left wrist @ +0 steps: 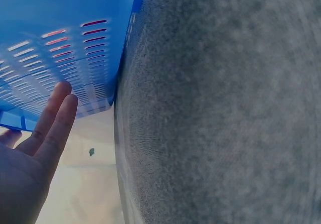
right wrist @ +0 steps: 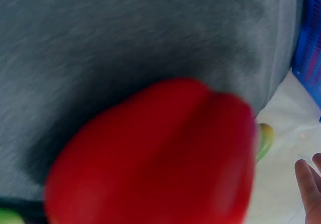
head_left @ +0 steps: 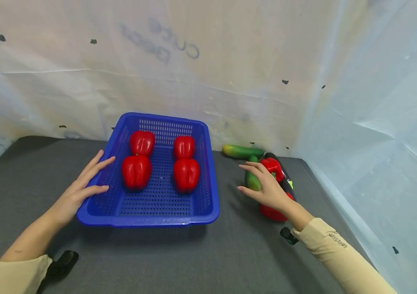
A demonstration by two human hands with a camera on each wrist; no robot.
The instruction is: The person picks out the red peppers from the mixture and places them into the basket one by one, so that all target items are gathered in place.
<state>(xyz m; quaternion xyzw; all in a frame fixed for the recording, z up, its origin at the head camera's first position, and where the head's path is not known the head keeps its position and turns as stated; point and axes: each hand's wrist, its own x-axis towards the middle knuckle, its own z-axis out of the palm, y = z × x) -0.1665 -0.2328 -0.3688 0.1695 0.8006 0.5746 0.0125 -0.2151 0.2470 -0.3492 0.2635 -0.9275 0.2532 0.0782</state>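
My left hand (head_left: 75, 195) lies at the left rim of a blue plastic basket (head_left: 149, 221), fingers stretched out and the fingertips over the edge. In the left wrist view, two straight fingers (left wrist: 55, 121) extend along the basket's slotted outer wall (left wrist: 62, 48). Inside the basket sit several red bell peppers (head_left: 136, 171), in two columns. My right hand (head_left: 269, 190) hovers over a group of vegetables at the right with its thumb and fingers apart, holding nothing. Under and around it are a red bell pepper (head_left: 272, 166), another red bell pepper (head_left: 272, 213) and a green cucumber (head_left: 253, 181).
A yellow-tipped cucumber (head_left: 243, 151) lies by the back wall. Dark eggplants (head_left: 287, 188) lie partly hidden among the peppers. Plastic sheeting (head_left: 230, 73) hangs behind and at the right of the grey table (head_left: 227, 261).
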